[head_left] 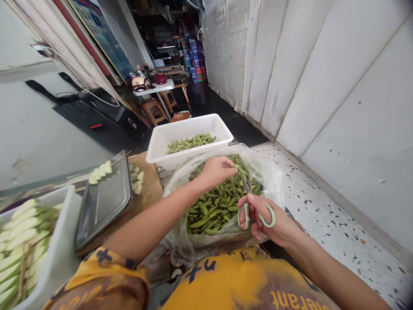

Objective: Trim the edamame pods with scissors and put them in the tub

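My right hand grips a pair of scissors with pale green handles, fingers through the loops and blades slightly apart, pointing forward. Just beyond the blades, my left hand is closed in a pinch; what sits between its fingertips cannot be told from the green behind. Beneath both hands lies a heap of green soybean pods in an open clear plastic bag. Behind the bag, a white plastic tub contains a smaller layer of pods.
At left, a metal tray rests on a wooden board, with skewered pale green slices on its edge. A white bin of more skewers stands nearer. White panels line the right; a small table and stools stand behind.
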Available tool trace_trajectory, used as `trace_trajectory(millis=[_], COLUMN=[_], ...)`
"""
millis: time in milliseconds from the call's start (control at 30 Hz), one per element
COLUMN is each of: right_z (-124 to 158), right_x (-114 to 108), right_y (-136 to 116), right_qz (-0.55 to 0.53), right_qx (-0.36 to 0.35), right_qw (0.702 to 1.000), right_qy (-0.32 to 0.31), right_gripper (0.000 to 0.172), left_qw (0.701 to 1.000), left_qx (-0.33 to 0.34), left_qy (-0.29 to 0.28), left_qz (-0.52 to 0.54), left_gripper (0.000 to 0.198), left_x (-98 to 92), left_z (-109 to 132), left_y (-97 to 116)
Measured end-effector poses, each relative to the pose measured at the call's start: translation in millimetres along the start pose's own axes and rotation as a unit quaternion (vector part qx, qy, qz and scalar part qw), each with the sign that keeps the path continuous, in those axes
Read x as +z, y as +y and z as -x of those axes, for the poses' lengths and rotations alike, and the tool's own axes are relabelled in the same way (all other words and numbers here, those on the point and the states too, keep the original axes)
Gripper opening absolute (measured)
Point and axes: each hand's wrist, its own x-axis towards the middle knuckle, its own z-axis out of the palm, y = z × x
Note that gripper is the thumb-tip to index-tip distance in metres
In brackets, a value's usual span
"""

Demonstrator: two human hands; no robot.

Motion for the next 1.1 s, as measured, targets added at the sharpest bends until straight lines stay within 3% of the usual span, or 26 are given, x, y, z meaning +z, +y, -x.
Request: trace_trajectory(millis=[100, 233, 400, 533, 1100], right_z=[-2.5, -12.3, -22.6, -26.3, -34.8], right_x=[9.2, 22.4, 36.1, 40.7, 32.6], right_y=[1.4, 1.5, 0.5, 0.1, 2.8], right_qz=[0.071, 0.132, 0.188, 0.207, 0.218], right_qx=[-0.028, -0.018, -0.016, -0.025, -0.044], right_qw=[0.997, 0.991, 0.981, 0.976, 0.974], right_qy=[0.026, -0.002, -0.045, -0.055, -0.033], right_gripper=[0.042, 0.041, 0.042, 0.042, 0.037], left_qw=[0.985, 0.94, 0.891, 0.881, 0.914], left_qx=[-0.049, -0.071, -0.067, -0.079, -0.119], left_qy=[0.021, 0.009, 0.106, 0.118, 0.142], left_qz=[0.166, 0.334, 0.436, 0.451, 0.362], left_gripper=[0.031, 0.032, 0.028, 0.029, 0.029], left_x=[-14.3, -22.8, -20.4, -17.3, -1.8], left_z=[30.8, 61.9, 76.3, 79.4, 82.1], left_y=[5.7, 6.6, -0.5, -5.3, -18.9])
